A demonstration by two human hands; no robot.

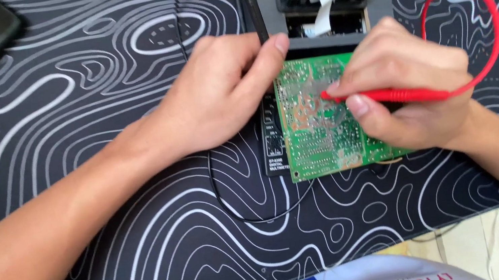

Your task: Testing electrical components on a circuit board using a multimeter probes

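Right hand (414,87) is pinching a red probe (392,94) in a closed grip, tip pressing on the solder side of the green circuit board (320,134). Left hand (220,90) is curled shut around a black probe (251,3), its tip hidden under the fingers at the board's upper-left corner. The board is lying loose over a black meter (272,139) on the tabletop mat (83,87), directly under both grips. Risk — the red tip sliding across close solder joints and bridging them; the unclamped board shifting if pressure goes uneven. The red lead (478,4) looping beyond the right grip could snag and tug the probe off its point.
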